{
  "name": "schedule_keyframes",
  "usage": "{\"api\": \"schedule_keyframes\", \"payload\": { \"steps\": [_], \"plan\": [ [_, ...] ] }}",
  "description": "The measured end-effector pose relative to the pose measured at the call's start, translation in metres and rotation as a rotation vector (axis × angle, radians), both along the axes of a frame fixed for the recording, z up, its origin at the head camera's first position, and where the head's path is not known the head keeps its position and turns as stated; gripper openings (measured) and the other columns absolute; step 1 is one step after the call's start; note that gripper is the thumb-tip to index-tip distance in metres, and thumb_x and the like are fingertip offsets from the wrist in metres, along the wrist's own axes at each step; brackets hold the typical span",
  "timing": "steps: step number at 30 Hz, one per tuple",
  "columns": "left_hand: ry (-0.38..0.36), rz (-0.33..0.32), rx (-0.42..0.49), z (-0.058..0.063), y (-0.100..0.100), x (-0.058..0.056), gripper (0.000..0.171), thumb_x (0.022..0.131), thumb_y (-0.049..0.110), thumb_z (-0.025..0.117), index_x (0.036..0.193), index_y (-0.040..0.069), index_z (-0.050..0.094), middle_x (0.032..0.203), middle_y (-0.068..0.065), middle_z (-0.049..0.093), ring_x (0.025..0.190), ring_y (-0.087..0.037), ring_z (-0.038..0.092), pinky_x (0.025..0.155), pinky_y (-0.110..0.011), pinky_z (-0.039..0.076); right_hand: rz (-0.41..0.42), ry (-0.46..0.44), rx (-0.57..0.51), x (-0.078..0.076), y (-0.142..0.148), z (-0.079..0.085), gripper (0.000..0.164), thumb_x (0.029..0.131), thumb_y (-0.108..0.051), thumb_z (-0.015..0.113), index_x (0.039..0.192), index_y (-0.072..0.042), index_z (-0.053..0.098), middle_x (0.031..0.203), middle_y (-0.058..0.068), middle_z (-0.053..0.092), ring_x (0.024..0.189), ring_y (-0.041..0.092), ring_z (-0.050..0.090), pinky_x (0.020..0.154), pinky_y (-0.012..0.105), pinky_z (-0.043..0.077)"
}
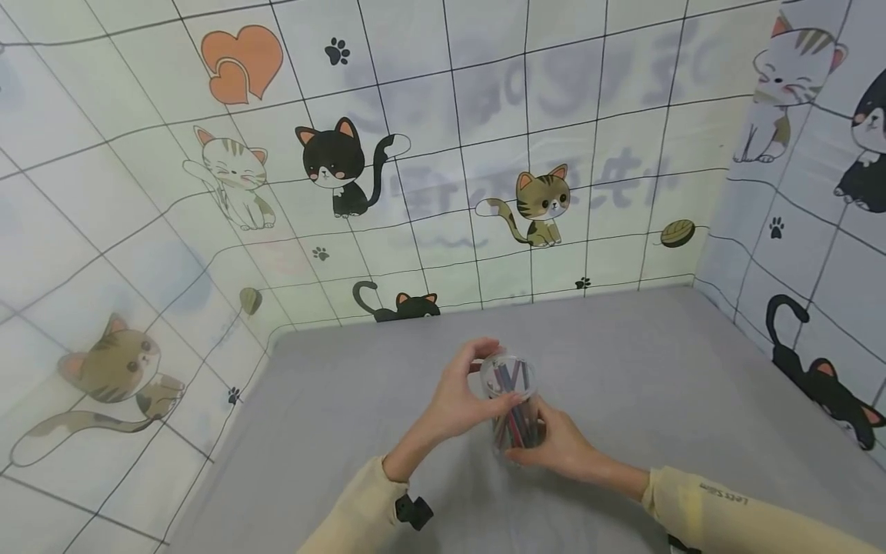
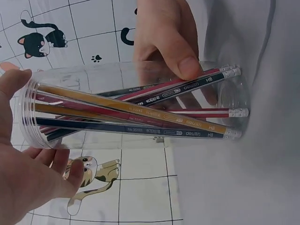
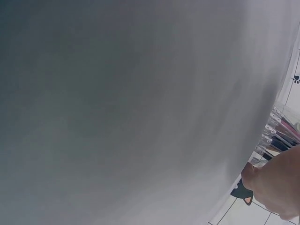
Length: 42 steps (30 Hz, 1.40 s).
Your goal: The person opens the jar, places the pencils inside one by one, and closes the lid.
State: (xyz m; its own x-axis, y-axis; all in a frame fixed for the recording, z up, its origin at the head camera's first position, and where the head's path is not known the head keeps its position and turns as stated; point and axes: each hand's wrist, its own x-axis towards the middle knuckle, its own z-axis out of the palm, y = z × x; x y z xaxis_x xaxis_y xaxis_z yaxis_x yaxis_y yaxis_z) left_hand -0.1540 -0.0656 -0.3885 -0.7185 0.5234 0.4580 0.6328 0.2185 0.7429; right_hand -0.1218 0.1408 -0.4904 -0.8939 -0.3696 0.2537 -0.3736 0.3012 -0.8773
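Note:
A clear plastic jar [image 1: 508, 377] stands roughly upright between both hands in the head view. Inside are several pencils [image 2: 140, 130], red, yellow and dark ones, their eraser ends at the jar's bottom. My left hand [image 1: 457, 396] holds the jar round its lidded top, thumb on the near side and fingers behind. Lower down, my right hand [image 1: 557, 442] grips the jar's body from the right. In the left wrist view the jar appears sideways, with the right thumb [image 2: 187, 68] pressed along its wall. The right wrist view catches only part of the right hand [image 3: 279, 183] beside the pencil ends.
A grey cloth-covered table [image 1: 346, 400] spreads under the hands. Behind and at both sides hang white gridded curtains [image 1: 443, 177] printed with cartoon cats, paw prints and hearts. Grey cloth [image 3: 140, 117] fills most of the right wrist view.

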Motion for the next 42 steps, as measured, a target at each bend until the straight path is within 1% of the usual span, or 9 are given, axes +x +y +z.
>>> {"api": "schedule_keyframes", "payload": {
  "steps": [7, 14, 18, 22, 28, 31, 36, 39, 42],
  "plan": [
    [-0.111, -0.164, -0.006, 0.003, -0.005, -0.015, 0.064, 0.086, 0.011, 0.074, 0.143, 0.003, 0.047, 0.142, -0.011, 0.052, 0.128, -0.019, 0.048, 0.107, -0.042, 0.039, -0.014, 0.059, -0.002, -0.003, 0.001, 0.000, 0.086, 0.077, -0.025, 0.088, 0.146, -0.004, 0.041, 0.130, 0.012, 0.061, 0.115, 0.031, 0.060, 0.093, 0.057, 0.049],
    [-0.062, 0.125, 0.084, -0.011, 0.013, 0.009, 0.079, 0.077, 0.023, 0.086, 0.144, 0.007, 0.047, 0.139, -0.005, 0.054, 0.125, -0.021, 0.048, 0.104, -0.047, 0.039, -0.022, 0.037, 0.024, -0.003, 0.001, -0.004, 0.085, 0.077, -0.027, 0.088, 0.144, -0.003, 0.042, 0.130, 0.016, 0.060, 0.119, 0.037, 0.057, 0.096, 0.059, 0.047],
    [-0.041, 0.179, 0.135, -0.014, 0.022, 0.012, 0.067, 0.079, 0.024, 0.085, 0.137, 0.009, 0.056, 0.134, -0.005, 0.057, 0.121, -0.023, 0.051, 0.099, -0.048, 0.041, -0.037, 0.039, 0.015, -0.003, 0.000, -0.005, 0.083, 0.076, -0.027, 0.089, 0.141, -0.001, 0.045, 0.128, 0.015, 0.061, 0.119, 0.037, 0.057, 0.096, 0.058, 0.047],
    [-0.079, 0.081, 0.121, -0.014, 0.015, -0.001, 0.062, 0.080, 0.018, 0.084, 0.136, 0.012, 0.059, 0.133, -0.002, 0.060, 0.119, -0.019, 0.054, 0.099, -0.045, 0.044, -0.037, 0.052, 0.011, -0.003, -0.001, -0.003, 0.077, 0.076, -0.026, 0.089, 0.137, -0.002, 0.048, 0.126, 0.014, 0.062, 0.116, 0.035, 0.059, 0.095, 0.057, 0.048],
    [-0.240, -0.204, 0.081, -0.011, -0.002, -0.028, 0.064, 0.085, 0.020, 0.079, 0.143, 0.011, 0.054, 0.140, 0.000, 0.055, 0.116, -0.018, 0.055, 0.094, -0.038, 0.048, -0.031, 0.030, 0.022, -0.003, -0.001, 0.001, 0.085, 0.076, -0.026, 0.089, 0.144, -0.001, 0.043, 0.132, 0.017, 0.059, 0.117, 0.035, 0.059, 0.096, 0.053, 0.049],
    [-0.264, -0.249, 0.062, -0.011, -0.005, -0.031, 0.064, 0.088, 0.022, 0.076, 0.145, 0.012, 0.051, 0.142, 0.001, 0.054, 0.119, -0.021, 0.055, 0.099, -0.038, 0.045, -0.030, 0.021, 0.036, -0.002, -0.001, 0.000, 0.086, 0.076, -0.026, 0.088, 0.145, -0.001, 0.042, 0.132, 0.017, 0.059, 0.117, 0.035, 0.058, 0.095, 0.053, 0.049],
    [-0.173, -0.005, 0.067, -0.018, 0.009, -0.003, 0.075, 0.084, 0.024, 0.078, 0.149, 0.013, 0.043, 0.142, -0.006, 0.053, 0.121, -0.022, 0.055, 0.100, -0.042, 0.044, -0.030, 0.020, 0.084, 0.000, -0.002, -0.003, 0.085, 0.077, -0.027, 0.087, 0.144, 0.000, 0.041, 0.133, 0.017, 0.058, 0.118, 0.036, 0.058, 0.094, 0.054, 0.049],
    [-0.146, 0.153, 0.141, -0.023, 0.027, 0.012, 0.081, 0.079, 0.029, 0.084, 0.147, 0.012, 0.042, 0.135, -0.011, 0.057, 0.114, -0.020, 0.058, 0.093, -0.039, 0.049, -0.062, 0.054, 0.097, 0.001, -0.003, -0.003, 0.084, 0.076, -0.028, 0.088, 0.142, -0.001, 0.044, 0.132, 0.014, 0.058, 0.117, 0.033, 0.057, 0.093, 0.054, 0.050],
    [-0.109, 0.225, 0.248, -0.028, 0.041, 0.017, 0.074, 0.079, 0.028, 0.084, 0.140, 0.009, 0.048, 0.124, -0.013, 0.060, 0.104, -0.025, 0.063, 0.082, -0.035, 0.054, -0.084, 0.086, 0.092, 0.000, -0.006, -0.003, 0.084, 0.075, -0.031, 0.090, 0.142, -0.003, 0.047, 0.131, 0.009, 0.059, 0.116, 0.027, 0.057, 0.093, 0.048, 0.050]
  ]
}}
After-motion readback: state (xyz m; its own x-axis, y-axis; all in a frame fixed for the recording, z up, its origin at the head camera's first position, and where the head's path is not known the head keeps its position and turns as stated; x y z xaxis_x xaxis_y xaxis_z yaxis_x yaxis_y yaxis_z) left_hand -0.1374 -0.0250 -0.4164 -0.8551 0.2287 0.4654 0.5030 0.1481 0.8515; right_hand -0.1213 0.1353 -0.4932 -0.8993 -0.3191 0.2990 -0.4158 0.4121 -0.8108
